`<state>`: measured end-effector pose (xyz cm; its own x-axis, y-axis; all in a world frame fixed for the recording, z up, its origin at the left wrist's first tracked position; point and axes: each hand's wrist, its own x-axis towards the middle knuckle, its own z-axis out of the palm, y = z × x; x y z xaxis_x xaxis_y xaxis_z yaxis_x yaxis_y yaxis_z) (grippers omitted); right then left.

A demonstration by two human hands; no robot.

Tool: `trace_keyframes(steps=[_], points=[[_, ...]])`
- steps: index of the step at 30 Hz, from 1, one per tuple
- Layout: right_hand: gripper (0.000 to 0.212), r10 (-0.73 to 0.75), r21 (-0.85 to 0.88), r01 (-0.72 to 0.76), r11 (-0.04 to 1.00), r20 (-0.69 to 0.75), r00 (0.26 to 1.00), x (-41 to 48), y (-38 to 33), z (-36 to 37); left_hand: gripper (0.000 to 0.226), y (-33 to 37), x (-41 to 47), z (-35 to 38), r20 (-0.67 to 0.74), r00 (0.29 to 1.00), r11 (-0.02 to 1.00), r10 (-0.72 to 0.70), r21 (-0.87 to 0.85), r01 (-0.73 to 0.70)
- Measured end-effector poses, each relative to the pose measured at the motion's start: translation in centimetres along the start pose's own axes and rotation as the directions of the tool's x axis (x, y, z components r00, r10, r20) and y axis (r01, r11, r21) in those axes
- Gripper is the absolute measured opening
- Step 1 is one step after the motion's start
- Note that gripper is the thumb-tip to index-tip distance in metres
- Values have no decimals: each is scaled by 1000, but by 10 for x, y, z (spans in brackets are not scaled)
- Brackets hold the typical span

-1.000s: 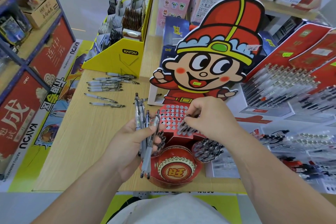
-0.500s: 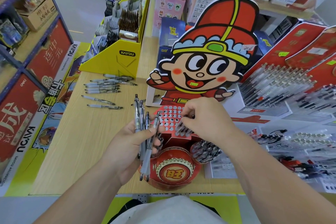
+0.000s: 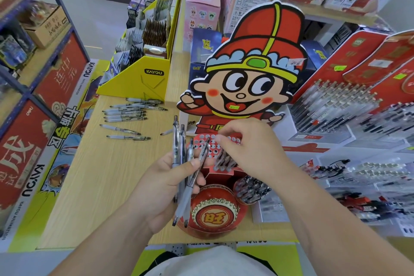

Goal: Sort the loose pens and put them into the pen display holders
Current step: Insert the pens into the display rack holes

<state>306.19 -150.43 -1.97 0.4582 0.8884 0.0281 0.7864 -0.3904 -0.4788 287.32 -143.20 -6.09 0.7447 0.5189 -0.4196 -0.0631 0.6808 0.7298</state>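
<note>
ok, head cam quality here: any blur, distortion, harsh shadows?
Head view: wide-angle bowing tilts the blue shelf post at the left edge; the pen racks on the right are smeared soft; the left hand and loose pens are fairly sharp; lighting is even, with no hard shadows.

Single head-worn wide-angle view, facing forward and steeply down from above the person's chest. Very near the lens: left hand point(image 3: 161, 184) with its pens point(image 3: 176, 141), right hand point(image 3: 248, 150), red pen holder point(image 3: 215, 215). Tabletop point(image 3: 94, 175) runs away toward shelves point(image 3: 40, 60), which bend at the frame edges.
</note>
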Motion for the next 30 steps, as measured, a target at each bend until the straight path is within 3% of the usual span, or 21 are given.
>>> trace_keyframes(steps=[2,4,7,11,15,20,24,30], points=[[11,44,325,-72,943,93,995,-6,-2,-8,19,4,-1,4,54,998,1000,15,7,-15],[9,31,583,-175,794,248,968,-13,-2,-16,15,9,-1,11,122,992,999,33,21,-36],[11,-6,739,-194,645,259,966,-17,2,-25,20,14,4,22,174,984,998,33,41,-41],[11,11,812,-227,538,262,965,-20,8,-32,22,17,13,35,187,982,997,4,69,-17],[8,114,808,-211,551,177,978,-20,22,-40,25,16,26,40,16,999,998,-29,47,28],[13,271,878,-159,451,35,962,-18,49,-59,47,13,38,27,-114,993,997,20,73,-12],[12,343,909,-95,406,-54,938,-15,67,-69,37,8,42,16,-148,989,996,24,89,-11],[15,323,882,-39,470,-130,937,-10,70,-61,22,1,46,11,-186,982,996,38,84,-23]])
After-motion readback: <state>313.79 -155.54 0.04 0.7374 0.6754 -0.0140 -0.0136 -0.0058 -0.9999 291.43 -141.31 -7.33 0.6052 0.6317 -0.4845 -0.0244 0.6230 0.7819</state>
